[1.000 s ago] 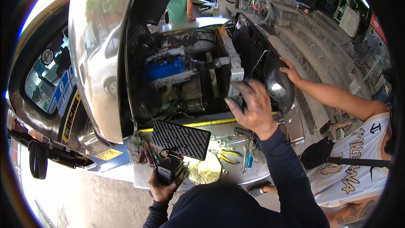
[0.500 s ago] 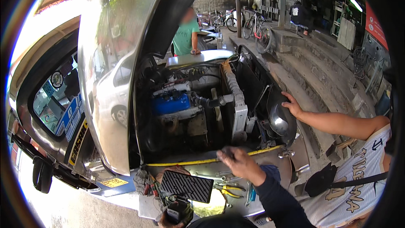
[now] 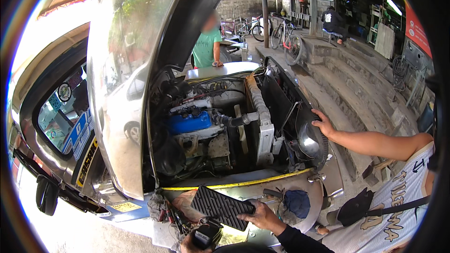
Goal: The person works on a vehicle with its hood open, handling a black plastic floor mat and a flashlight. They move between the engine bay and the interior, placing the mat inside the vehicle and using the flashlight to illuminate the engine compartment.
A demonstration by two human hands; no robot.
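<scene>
black ribbed plastic, the flat panel (image 3: 220,207) lies tilted on the silver fender edge (image 3: 262,189) just below the open engine bay. the person's right hand (image 3: 261,216) is closed over its lower right corner, fingers curled on top. it looks light and stiff, likely to flex a little at the thin ribs, so a hold along an edge or corner seems safest. the left hand (image 3: 193,243) sits at the bottom rim, wrapped around a small dark device (image 3: 206,235); most of that hand is cut off. beside the panel lie a rag and small tools (image 3: 171,211) and a blue cloth (image 3: 296,203). farther in sits a blue engine cover (image 3: 190,122). on the windscreen (image 3: 65,117) are a round sticker and blue rectangular ones, with a yellow label (image 3: 125,206) low on the body. a co-worker's hand (image 3: 323,124) rests on the headlight (image 3: 313,139).
</scene>
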